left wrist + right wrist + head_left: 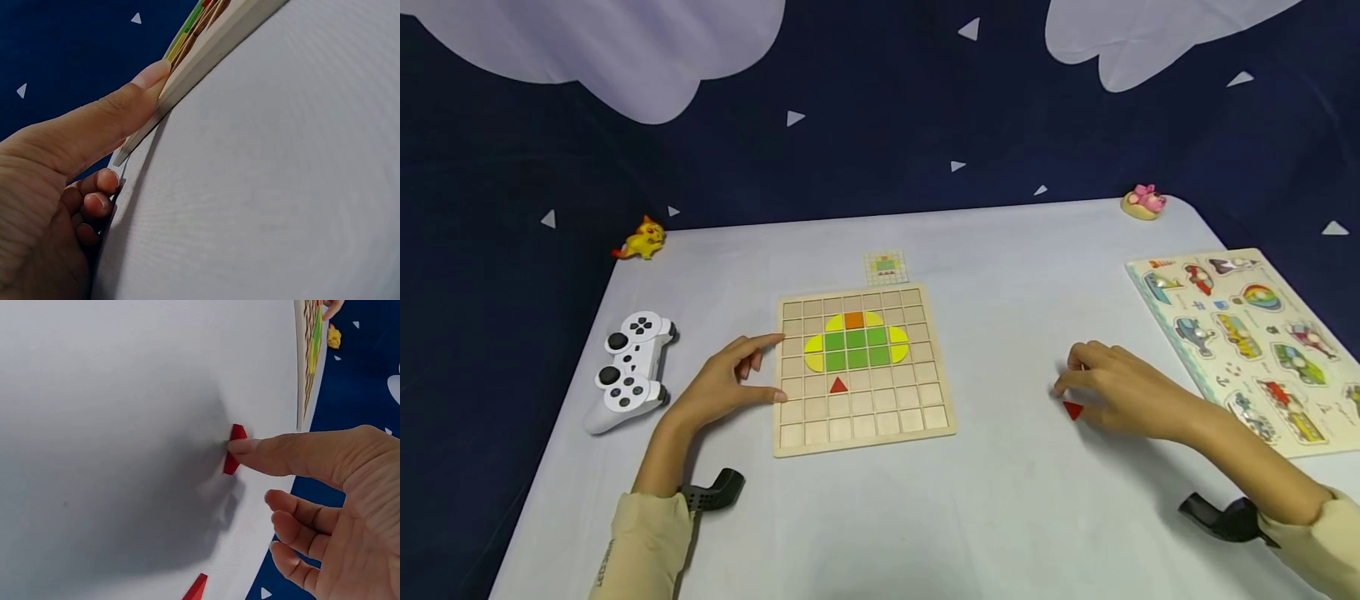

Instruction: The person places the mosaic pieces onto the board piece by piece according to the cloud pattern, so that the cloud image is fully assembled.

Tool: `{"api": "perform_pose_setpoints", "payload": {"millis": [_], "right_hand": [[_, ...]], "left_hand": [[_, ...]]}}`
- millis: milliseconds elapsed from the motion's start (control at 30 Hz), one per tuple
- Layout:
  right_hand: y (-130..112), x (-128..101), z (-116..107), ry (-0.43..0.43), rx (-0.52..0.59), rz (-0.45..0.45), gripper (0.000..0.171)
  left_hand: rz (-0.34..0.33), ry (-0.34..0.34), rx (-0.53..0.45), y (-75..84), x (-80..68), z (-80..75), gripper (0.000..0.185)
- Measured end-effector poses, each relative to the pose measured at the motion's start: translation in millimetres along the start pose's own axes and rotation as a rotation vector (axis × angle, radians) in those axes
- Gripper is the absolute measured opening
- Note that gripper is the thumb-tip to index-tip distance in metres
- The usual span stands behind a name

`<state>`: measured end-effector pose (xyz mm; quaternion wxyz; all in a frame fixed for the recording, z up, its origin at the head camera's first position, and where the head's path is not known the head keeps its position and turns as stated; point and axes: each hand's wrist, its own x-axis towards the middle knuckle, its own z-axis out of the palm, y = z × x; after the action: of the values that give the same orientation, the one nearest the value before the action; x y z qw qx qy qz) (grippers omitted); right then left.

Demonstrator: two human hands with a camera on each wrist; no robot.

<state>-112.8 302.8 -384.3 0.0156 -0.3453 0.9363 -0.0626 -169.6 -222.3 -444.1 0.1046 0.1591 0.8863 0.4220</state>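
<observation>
On the wooden grid board point(865, 424) lie green squares point(856, 339), an orange square point(853, 320), several yellow rounded pieces and one red triangle point(838, 385). My left hand point(724, 379) rests at the board's left edge, its thumb and index finger straight and spread apart; the thumb point(134, 94) presses the rim in the left wrist view. Out to the right of the board, my right hand point(1123, 392) pinches another red triangle point(236, 432) just over the white cloth, partly covered by the thumb. A further red triangle point(196, 588) lies at the bottom of the right wrist view.
A small pattern card point(886, 268) lies behind the board. On the left are a white game controller point(636, 367) and a yellow figurine point(643, 239). A picture puzzle board point(1255, 342) lies right, with a pink figurine point(1144, 202) at the back corner.
</observation>
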Motion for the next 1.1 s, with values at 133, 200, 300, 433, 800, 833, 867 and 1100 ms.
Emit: {"api": "perform_pose_setpoints", "payload": {"millis": [133,200,300,433,800,833,867,1100], "right_hand": [[-1,1,6,0.086,-0.015,-0.031,0.031],[0,2,8,0.114,-0.016,-0.034,0.030],[0,1,9,0.136,-0.021,-0.021,0.031],[1,0,10,0.151,-0.032,-0.007,0.030],[3,1,16,0.229,-0.023,-0.054,0.027],[4,1,17,0.237,-0.021,-0.062,0.027],[4,2,18,0.245,-0.018,-0.071,0.027],[-1,14,20,0.262,0.008,-0.120,0.024]], "left_hand": [[-0.006,0.002,-0.004,-0.4,-0.7,0.0,0.082],[-0.010,0.002,-0.006,-0.6,-0.8,0.2,0.082],[-0.009,0.002,-0.007,-0.8,-0.8,0.5,0.082],[-0.007,0.002,-0.003,-1.2,-1.4,0.5,0.082],[-0.001,0.010,0.009,-0.7,-0.9,-3.1,0.081],[0.002,0.009,0.008,-0.7,-0.5,-2.9,0.081],[0.004,0.008,0.007,-0.7,-0.1,-2.5,0.081],[-0.008,0.008,-0.003,0.2,0.4,0.2,0.081]]}}
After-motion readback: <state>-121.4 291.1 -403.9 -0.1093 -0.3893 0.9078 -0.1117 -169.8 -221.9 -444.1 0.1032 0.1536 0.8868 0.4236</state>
